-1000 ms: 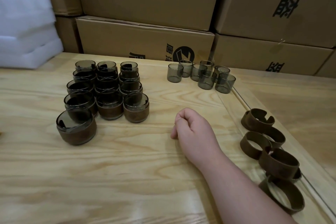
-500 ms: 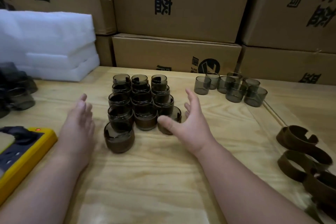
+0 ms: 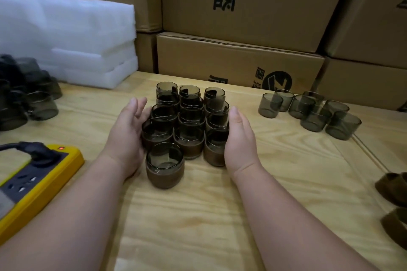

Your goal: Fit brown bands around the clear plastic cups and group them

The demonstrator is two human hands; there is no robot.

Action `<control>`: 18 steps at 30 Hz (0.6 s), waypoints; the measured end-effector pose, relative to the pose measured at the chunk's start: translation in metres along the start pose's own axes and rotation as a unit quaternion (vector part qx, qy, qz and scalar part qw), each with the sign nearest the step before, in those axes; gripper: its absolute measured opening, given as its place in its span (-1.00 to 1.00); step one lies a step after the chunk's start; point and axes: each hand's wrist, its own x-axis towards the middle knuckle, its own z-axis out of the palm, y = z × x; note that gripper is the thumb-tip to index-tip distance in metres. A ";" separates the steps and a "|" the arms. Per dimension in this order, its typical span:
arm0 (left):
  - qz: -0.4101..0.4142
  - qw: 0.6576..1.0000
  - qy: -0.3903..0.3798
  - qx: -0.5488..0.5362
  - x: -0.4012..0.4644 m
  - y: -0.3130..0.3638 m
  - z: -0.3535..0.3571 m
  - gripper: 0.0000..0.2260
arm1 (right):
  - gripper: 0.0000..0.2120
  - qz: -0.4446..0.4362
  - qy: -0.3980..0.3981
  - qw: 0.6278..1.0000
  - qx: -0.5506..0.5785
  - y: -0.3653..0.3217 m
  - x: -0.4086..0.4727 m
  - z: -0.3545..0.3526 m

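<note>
Thirteen banded cups [image 3: 189, 125] sit between the flat, open left hand [image 3: 127, 136] and right hand [image 3: 239, 141]; seven bare cups [image 3: 310, 112] behind; bands [image 3: 394, 204] cut off.

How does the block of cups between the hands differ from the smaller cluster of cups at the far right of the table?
The block of smoky clear plastic cups wears brown bands round the lower walls; the far-right cluster of smoky clear plastic cups is bare. The block stands in tight rows, pressed between the left hand and right hand; the cluster is looser and untouched. The block holds more cups. All stand upright on the wooden table.
</note>
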 end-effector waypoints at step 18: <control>0.231 0.902 -0.002 0.365 -0.052 -0.010 -0.016 -0.22 | -0.44 0.070 0.072 0.986 0.135 -0.003 -0.041 -0.084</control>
